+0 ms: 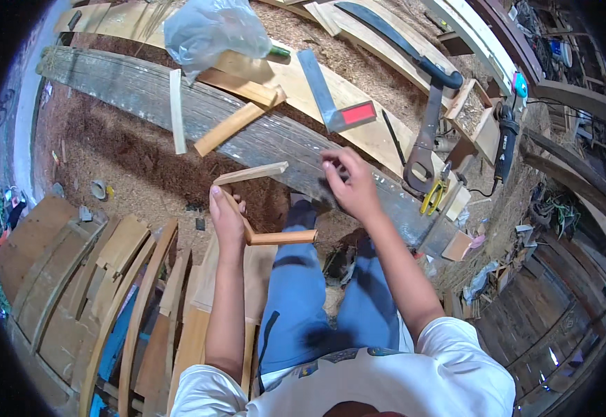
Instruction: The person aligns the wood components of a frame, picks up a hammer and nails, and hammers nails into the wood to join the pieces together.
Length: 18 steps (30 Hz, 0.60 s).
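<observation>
A three-sided frame of light wood strips (282, 238) is in my left hand (228, 221), whose fingers wrap round its side strip. The frame's fourth side is open toward the right. My right hand (353, 184) hovers over the weathered grey plank (289, 142), its fingers loosely bent and apart, with nothing visible in them. Beyond it on a pale board lies a try square (351, 116) with a red-faced handle. A thin black pencil-like stick (392, 137) rests to its right. Two wood strips joined at an angle (237, 126) lie across the plank's left part.
A clear plastic bag (214, 31) sits at the far left. To the right are a curved black blade (383, 29), a black-handled metal tool (428, 132), yellow-handled pliers (433, 197) and a corded power tool (504, 146). Curved wood pieces (151, 299) stand at lower left. Sawdust covers the ground.
</observation>
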Motion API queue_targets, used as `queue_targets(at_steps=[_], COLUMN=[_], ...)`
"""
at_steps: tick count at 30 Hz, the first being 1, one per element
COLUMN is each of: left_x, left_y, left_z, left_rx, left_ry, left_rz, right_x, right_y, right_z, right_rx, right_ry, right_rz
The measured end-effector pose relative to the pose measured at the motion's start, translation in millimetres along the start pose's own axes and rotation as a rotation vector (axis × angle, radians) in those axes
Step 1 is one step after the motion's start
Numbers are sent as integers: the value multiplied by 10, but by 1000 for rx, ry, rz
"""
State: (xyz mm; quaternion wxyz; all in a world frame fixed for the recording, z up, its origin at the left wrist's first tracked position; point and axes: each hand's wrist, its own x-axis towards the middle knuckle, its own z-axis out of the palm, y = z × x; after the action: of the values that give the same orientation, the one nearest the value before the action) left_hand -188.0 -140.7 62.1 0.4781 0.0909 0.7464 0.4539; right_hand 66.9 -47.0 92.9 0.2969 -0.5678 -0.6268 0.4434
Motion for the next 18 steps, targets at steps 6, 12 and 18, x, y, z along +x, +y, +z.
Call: queue_targets(at_steps=[6, 12, 18], left_x=[27, -76, -201], left_y=[178, 264, 257], left_z=[171, 774, 1416], left_rx=[-135, -77, 193], left_ry=[26, -215, -616], left_rz=[-36, -101, -55], right_x=[-446, -706, -1050], right_y=[26, 7, 400], right_z=[162, -184, -670], right_rx=[630, 612, 541], right_ry=[-191, 28, 408], right_rz=[404, 367, 468])
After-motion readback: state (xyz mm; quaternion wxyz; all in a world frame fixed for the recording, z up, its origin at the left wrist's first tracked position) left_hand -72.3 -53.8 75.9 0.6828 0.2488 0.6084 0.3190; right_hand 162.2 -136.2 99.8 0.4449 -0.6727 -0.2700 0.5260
